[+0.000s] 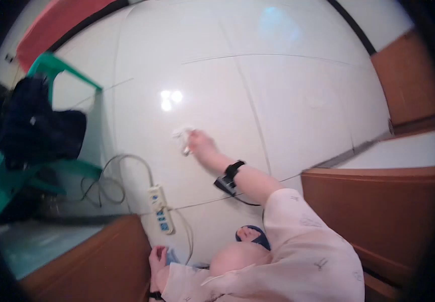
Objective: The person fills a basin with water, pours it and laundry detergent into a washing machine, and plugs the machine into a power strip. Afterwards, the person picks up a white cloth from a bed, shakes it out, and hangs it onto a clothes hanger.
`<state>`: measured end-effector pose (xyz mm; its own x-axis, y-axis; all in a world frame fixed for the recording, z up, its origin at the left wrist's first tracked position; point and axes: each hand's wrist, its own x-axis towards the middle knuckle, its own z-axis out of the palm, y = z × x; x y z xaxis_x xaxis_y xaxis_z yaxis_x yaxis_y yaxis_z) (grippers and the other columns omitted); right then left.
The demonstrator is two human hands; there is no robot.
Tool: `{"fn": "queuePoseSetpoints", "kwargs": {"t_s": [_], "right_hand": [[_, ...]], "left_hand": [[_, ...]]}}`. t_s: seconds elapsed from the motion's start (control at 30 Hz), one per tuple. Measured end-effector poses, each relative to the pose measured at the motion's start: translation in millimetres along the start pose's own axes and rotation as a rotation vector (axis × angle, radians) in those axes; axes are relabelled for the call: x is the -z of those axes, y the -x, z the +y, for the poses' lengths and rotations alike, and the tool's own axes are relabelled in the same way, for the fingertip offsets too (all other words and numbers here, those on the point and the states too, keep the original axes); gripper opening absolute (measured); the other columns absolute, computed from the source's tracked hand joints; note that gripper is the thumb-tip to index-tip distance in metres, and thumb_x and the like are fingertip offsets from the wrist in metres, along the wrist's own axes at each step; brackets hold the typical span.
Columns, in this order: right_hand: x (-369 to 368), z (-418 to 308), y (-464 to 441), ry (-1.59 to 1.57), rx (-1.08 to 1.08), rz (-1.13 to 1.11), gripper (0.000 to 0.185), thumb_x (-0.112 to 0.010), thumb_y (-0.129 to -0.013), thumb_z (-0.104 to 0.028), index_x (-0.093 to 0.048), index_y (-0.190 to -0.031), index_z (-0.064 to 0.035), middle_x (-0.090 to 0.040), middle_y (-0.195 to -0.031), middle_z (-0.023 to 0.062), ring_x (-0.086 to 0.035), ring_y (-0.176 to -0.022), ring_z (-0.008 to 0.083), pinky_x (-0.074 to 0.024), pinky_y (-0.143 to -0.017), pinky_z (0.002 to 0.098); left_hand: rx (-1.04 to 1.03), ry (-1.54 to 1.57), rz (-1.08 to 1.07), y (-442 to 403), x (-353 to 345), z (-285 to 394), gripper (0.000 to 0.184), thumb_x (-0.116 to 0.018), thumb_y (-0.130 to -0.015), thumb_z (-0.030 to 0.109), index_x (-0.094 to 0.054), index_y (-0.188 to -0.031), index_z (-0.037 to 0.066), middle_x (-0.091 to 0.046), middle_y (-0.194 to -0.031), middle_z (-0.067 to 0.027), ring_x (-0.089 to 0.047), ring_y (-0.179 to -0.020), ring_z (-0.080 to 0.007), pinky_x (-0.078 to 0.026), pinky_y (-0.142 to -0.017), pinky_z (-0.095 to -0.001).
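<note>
My right hand reaches out low over the white tiled floor, its fingers closed on a small, crumpled white thing; blur hides its exact kind. A black band with a small dark device is strapped round that forearm, with a thin cable trailing from it. At the lower left, beside the wooden panel, my left hand is held with loosely curled fingers, apart from one another, and nothing visible in them. A light blue item shows just behind it, partly hidden.
A white power strip with a plug and cords lies on the floor. Its grey cable loops toward a green plastic stool draped with dark cloth. Brown wooden furniture stands at right, another brown panel at lower left.
</note>
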<state>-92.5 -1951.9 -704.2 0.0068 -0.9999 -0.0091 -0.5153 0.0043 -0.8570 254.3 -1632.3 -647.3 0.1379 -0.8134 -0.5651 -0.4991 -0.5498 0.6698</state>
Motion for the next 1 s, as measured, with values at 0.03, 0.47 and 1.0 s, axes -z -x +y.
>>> {"fn": "queuePoseSetpoints", "kwargs": {"t_s": [0.03, 0.47, 1.0], "right_hand": [[3, 1, 4, -0.129, -0.063, -0.024, 0.030, -0.062, -0.077, -0.016, -0.055, -0.101, -0.0015, -0.056, -0.099, 0.0164, -0.054, -0.092, 0.0335, -0.0481, -0.079, 0.0392], [375, 214, -15, 0.660, -0.183, 0.996, 0.023, -0.053, -0.076, -0.010, -0.058, -0.098, -0.0022, -0.057, -0.103, 0.0157, -0.050, -0.103, 0.0337, -0.0425, -0.085, 0.0420], [333, 171, -6, 0.767, -0.361, 0.532, 0.025, -0.062, -0.077, -0.016, -0.055, -0.096, -0.0022, -0.063, -0.087, 0.0175, -0.059, -0.087, 0.0369, -0.0469, -0.073, 0.0444]], "left_hand": [[0.042, -0.020, 0.011, -1, 2, 1, 0.013, -0.063, -0.084, 0.013, -0.060, -0.089, 0.002, -0.062, -0.078, -0.0075, -0.057, -0.071, -0.0136, -0.047, -0.065, -0.0291], [0.291, -0.363, -0.111, 42, 0, 42, 0.018, -0.064, -0.083, 0.019, -0.059, -0.093, 0.006, -0.059, -0.075, -0.0056, -0.054, -0.069, -0.0146, -0.046, -0.064, -0.0295], [0.225, -0.240, -0.209, 59, 8, 0, 0.020, -0.065, -0.083, 0.020, -0.058, -0.095, 0.005, -0.057, -0.073, -0.0055, -0.052, -0.068, -0.0148, -0.045, -0.062, -0.0297]]}}
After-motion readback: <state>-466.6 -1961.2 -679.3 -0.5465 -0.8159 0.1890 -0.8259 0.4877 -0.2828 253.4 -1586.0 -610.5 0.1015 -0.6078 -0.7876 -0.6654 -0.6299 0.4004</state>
